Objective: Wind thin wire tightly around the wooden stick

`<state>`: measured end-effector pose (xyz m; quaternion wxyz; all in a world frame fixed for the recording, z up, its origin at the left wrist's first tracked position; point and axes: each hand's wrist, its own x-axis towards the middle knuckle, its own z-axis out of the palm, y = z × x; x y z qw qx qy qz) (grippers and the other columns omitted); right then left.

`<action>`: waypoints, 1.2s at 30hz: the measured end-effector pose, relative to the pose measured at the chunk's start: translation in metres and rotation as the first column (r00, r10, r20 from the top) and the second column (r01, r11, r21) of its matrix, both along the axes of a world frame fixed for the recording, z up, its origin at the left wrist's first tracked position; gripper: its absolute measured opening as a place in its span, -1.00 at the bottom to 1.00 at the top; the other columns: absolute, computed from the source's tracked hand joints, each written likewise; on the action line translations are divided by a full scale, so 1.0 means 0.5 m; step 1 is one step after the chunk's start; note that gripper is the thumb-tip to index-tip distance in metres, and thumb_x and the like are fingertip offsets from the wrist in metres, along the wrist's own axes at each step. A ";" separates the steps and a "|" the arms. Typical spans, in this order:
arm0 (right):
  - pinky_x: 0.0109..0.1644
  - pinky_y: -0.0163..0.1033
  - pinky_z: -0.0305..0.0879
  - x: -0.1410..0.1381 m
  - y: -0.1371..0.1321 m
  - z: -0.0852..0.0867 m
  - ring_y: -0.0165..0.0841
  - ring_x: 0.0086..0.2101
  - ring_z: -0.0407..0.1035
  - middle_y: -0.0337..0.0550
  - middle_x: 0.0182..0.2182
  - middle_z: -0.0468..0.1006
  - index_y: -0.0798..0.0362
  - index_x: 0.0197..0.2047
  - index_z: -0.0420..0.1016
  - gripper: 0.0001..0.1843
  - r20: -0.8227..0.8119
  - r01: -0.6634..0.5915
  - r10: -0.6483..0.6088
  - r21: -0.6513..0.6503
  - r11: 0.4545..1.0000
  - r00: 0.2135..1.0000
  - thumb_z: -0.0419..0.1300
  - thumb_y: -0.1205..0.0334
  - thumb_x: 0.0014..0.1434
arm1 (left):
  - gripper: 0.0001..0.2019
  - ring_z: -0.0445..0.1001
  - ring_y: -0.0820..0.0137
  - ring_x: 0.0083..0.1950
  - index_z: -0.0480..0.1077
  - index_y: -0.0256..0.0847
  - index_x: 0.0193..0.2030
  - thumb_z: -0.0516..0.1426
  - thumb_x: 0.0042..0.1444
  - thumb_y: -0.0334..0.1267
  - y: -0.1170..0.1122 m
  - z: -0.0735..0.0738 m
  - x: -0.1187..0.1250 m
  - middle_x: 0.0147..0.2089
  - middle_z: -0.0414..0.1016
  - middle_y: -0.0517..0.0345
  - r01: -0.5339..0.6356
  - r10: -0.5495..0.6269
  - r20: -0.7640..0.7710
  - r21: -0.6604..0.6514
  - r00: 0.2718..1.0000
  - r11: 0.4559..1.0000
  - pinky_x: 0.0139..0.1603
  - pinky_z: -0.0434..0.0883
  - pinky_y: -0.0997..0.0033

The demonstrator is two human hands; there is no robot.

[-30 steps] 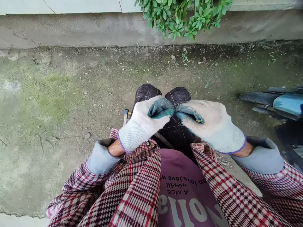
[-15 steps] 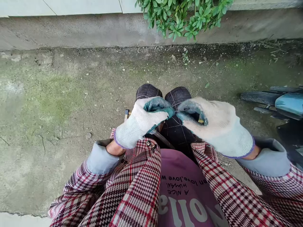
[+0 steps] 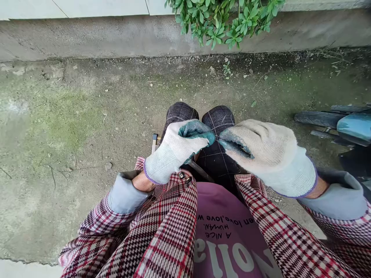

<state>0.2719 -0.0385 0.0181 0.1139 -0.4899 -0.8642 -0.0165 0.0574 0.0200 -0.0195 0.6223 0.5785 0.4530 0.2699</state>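
1. White knit gloves with teal-coated palms cover both hands, which I see meeting just right of the frame's centre, above a pair of dark checked knees [image 3: 216,119].
2. No container shows anywhere in my view, so there are no contents I can report.
3. The left hand [image 3: 176,150] is curled shut, thumb pressed against the teal fingertips [image 3: 199,133]. Whatever it pinches is too small or too hidden for me to make out.
4. The right hand [image 3: 269,154] is also curled closed, its fingertips [image 3: 232,141] turned towards the left hand and touching or almost touching it.
5. A small yellowish object [image 3: 242,147] peeps out from under the right hand's folded fingers, at the lower edge of the palm. I cannot tell what it is. It sits inside that hand's grip, just right of where the two hands meet.
6. Below the left hand, a light stick-like handle with a dark tip [image 3: 154,139] pokes up beside the left knee. It lies just under the glove, and I cannot tell whether they touch.
7. The lower frame is filled by a red plaid jacket [image 3: 162,227] over a purple printed shirt [image 3: 223,231].
8. Mossy concrete ground [image 3: 72,116] spreads across the middle, and a green leafy plant [image 3: 220,19] hangs at top centre.
9. A blue and black vehicle part [image 3: 352,125] sits at the right edge, well apart from the hands.
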 end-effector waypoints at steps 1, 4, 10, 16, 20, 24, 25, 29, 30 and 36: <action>-0.36 -0.12 0.29 -0.001 0.000 0.003 -0.20 -0.37 0.52 -0.05 -0.33 0.70 0.02 -0.22 0.64 -0.65 0.020 -0.002 0.002 -0.008 1.000 1.000 0.07 0.21 0.52 | -0.93 0.70 0.32 -0.19 0.61 -0.22 -0.34 0.26 0.04 -0.38 -0.001 0.001 0.001 -0.29 0.73 0.14 -0.008 0.008 -0.005 0.000 1.000 1.000 -0.13 0.66 0.42; -0.37 -0.11 0.19 -0.005 0.001 0.012 -0.19 -0.35 0.48 -0.07 -0.34 0.68 -0.05 -0.20 0.65 -0.72 0.031 0.008 -0.006 -0.062 0.998 0.999 0.13 0.18 0.48 | -0.94 0.68 0.33 -0.21 0.59 -0.22 -0.35 0.25 0.04 -0.38 -0.004 0.003 0.003 -0.31 0.71 0.15 -0.025 0.026 -0.019 0.004 0.999 1.000 -0.16 0.65 0.42; -0.38 -0.11 0.20 -0.008 0.017 0.017 -0.16 -0.34 0.50 -0.04 -0.32 0.68 -0.02 -0.19 0.66 -0.75 0.050 -0.049 0.052 -0.048 0.998 0.997 0.15 0.23 0.45 | -0.96 0.59 0.39 -0.30 0.53 -0.22 -0.41 0.25 0.01 -0.42 -0.002 0.008 0.000 -0.39 0.62 0.21 0.020 -0.018 -0.049 0.055 0.999 0.998 -0.30 0.55 0.51; -0.23 -0.10 0.47 0.012 0.047 0.003 -0.16 -0.27 0.62 -0.11 -0.21 0.77 -0.05 -0.13 0.69 -0.81 -0.185 -0.030 -0.010 -0.210 0.977 0.983 0.21 0.23 0.38 | -0.95 0.59 0.38 -0.29 0.54 -0.22 -0.36 0.29 0.10 -0.33 -0.006 0.045 -0.017 -0.34 0.64 0.17 0.154 -0.154 0.011 -0.015 0.988 0.988 -0.19 0.59 0.44; -0.21 -0.10 0.54 0.011 0.039 -0.011 -0.21 -0.33 0.63 -0.19 -0.28 0.76 -0.10 -0.18 0.67 -0.85 -0.446 -0.012 -0.167 -0.371 0.929 0.879 0.24 0.23 0.37 | -0.93 0.64 0.30 -0.22 0.59 -0.18 -0.31 0.32 0.10 -0.25 -0.003 0.037 -0.026 -0.28 0.69 0.14 0.113 -0.110 0.072 -0.054 0.991 0.992 -0.11 0.64 0.33; -0.19 -0.07 0.56 -0.003 0.010 -0.024 -0.15 -0.27 0.68 -0.14 -0.20 0.80 -0.06 -0.05 0.70 -0.80 -0.442 0.031 -0.146 -0.258 0.966 0.885 0.23 0.28 0.36 | -0.90 0.64 0.31 -0.26 0.58 -0.20 -0.32 0.33 0.06 -0.23 0.001 0.013 -0.024 -0.31 0.67 0.14 0.077 -0.074 0.087 -0.027 0.993 0.997 -0.21 0.61 0.39; -0.21 -0.07 0.53 -0.006 0.005 -0.026 -0.14 -0.27 0.67 -0.12 -0.20 0.80 -0.05 -0.02 0.71 -0.77 -0.384 0.039 -0.114 -0.197 0.980 0.916 0.22 0.26 0.38 | -0.90 0.64 0.33 -0.26 0.57 -0.21 -0.33 0.32 0.07 -0.23 0.001 0.010 -0.022 -0.31 0.67 0.14 0.064 -0.062 0.086 -0.019 0.994 0.998 -0.22 0.60 0.41; -0.39 -0.10 0.26 -0.007 -0.004 -0.023 -0.19 -0.42 0.54 -0.13 -0.42 0.70 -0.05 -0.03 0.72 -0.72 -0.150 0.020 -0.031 -0.070 0.997 0.988 0.14 0.16 0.48 | -0.94 0.63 0.36 -0.25 0.56 -0.21 -0.35 0.29 0.07 -0.28 -0.002 0.012 -0.013 -0.32 0.67 0.15 0.016 -0.017 0.059 0.011 0.998 1.000 -0.24 0.58 0.46; -0.40 -0.10 0.21 -0.007 -0.003 -0.021 -0.20 -0.44 0.51 -0.13 -0.46 0.67 -0.05 -0.05 0.72 -0.71 -0.113 0.012 -0.020 -0.071 0.997 0.993 0.13 0.15 0.49 | -0.95 0.62 0.37 -0.25 0.55 -0.20 -0.36 0.28 0.06 -0.29 -0.003 0.014 -0.010 -0.32 0.68 0.15 0.010 -0.011 0.055 0.023 0.998 1.000 -0.25 0.58 0.47; -0.44 -0.11 0.05 -0.019 0.004 -0.016 -0.24 -0.49 0.40 -0.15 -0.52 0.59 -0.02 -0.26 0.64 -0.72 -0.067 0.019 -0.022 -0.035 0.999 0.998 0.16 0.13 0.45 | -0.98 0.58 0.40 -0.31 0.53 -0.18 -0.34 0.26 0.11 -0.33 -0.023 0.025 -0.002 -0.34 0.65 0.19 -0.014 0.031 -0.078 0.211 0.996 0.977 -0.28 0.55 0.45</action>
